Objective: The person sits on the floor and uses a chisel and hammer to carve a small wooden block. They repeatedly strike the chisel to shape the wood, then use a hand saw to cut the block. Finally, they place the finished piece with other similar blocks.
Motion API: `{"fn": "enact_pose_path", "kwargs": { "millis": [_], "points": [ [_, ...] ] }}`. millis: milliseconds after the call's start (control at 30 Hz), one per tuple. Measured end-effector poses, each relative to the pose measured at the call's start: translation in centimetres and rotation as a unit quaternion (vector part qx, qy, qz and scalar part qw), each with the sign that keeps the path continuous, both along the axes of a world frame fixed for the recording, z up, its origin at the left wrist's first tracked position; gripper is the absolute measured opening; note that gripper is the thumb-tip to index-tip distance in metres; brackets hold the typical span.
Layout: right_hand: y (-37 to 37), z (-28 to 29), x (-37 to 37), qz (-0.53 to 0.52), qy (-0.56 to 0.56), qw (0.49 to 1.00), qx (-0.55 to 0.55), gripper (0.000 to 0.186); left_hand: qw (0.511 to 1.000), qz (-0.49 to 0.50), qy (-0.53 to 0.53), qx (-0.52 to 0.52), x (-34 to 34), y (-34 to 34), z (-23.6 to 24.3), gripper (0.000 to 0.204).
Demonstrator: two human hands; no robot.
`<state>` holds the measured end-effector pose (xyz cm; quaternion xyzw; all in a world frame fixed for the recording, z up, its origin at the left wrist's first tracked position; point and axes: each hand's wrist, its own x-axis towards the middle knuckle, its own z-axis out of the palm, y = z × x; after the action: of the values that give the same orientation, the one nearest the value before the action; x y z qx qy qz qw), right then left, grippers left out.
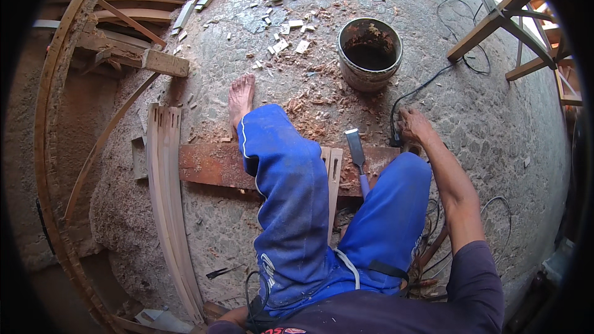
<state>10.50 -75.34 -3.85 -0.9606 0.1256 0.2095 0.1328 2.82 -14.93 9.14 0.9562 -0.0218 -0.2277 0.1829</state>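
One black cable [392,120] runs beside the right grip [415,126].

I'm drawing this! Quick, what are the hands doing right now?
Left hand: out of view, can't tell.
Right hand: by the black cord; grip can't be told.

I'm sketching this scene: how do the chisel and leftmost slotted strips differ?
The chisel is single; the slotted strips are several together. The chisel has a metal blade and purplish handle; the strips are pale wood. The strips look longer than the chisel. Both extend away from the person.
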Motion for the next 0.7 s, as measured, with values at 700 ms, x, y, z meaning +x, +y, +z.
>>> {"fn": "enact_pose_path", "kwargs": {
  "millis": [700],
  "points": [
    [1.5,-6.3,-0.6,0.072,0.07,0.991,-0.092,0.073,0.945,-0.098,-0.297,0.101,14.1,-11.8,-0.7,0.055]
  ]
}}
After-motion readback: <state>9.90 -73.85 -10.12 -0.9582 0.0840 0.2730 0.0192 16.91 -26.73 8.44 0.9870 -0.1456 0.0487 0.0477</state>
